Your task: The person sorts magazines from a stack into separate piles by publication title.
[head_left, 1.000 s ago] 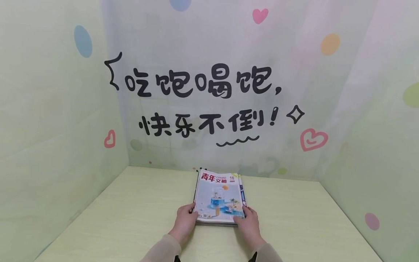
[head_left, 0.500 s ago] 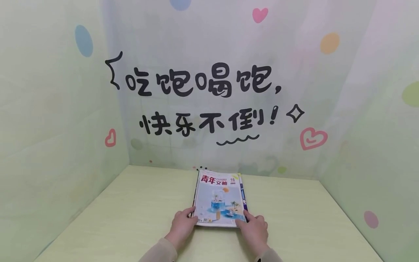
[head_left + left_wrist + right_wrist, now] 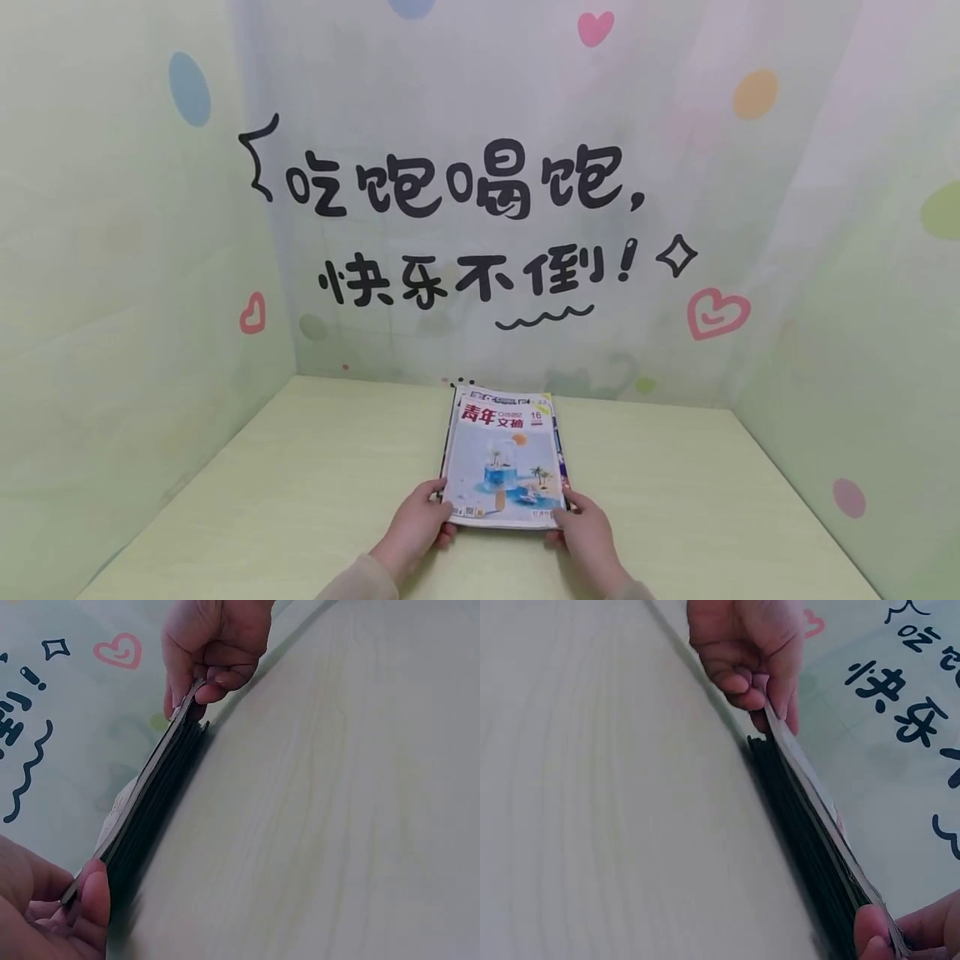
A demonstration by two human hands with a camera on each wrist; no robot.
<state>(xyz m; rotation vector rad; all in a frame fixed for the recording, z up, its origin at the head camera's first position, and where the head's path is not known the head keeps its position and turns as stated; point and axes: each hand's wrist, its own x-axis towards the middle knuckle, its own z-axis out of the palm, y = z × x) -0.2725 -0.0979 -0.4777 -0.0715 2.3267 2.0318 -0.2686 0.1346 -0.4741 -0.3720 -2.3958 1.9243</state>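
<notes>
Holding, left side: the person's bare left hand is clamping on the near left corner of a rectangular pale-blue paper magazine with a red title, its thumb resting on top and its fingers curling underneath.
Holding, right side: the bare right hand is pinching the near right corner in the same way.
Magazine: it is facing upward between the hands, its title toward the far side.
Beneath the cover: a dark-edged pile of paper magazines is sitting right below; I cannot tell whether the two are touching.
Far edge: a white cover with a yellow corner is peeking out beyond.
Tabletop: a pale yellow-green wood-grain table is supporting the pile, near its middle.
Sleeve: a beige cloth sleeve is covering the left forearm.
Far wall: a pale printed cloth backdrop is showing bold black characters.
</notes>
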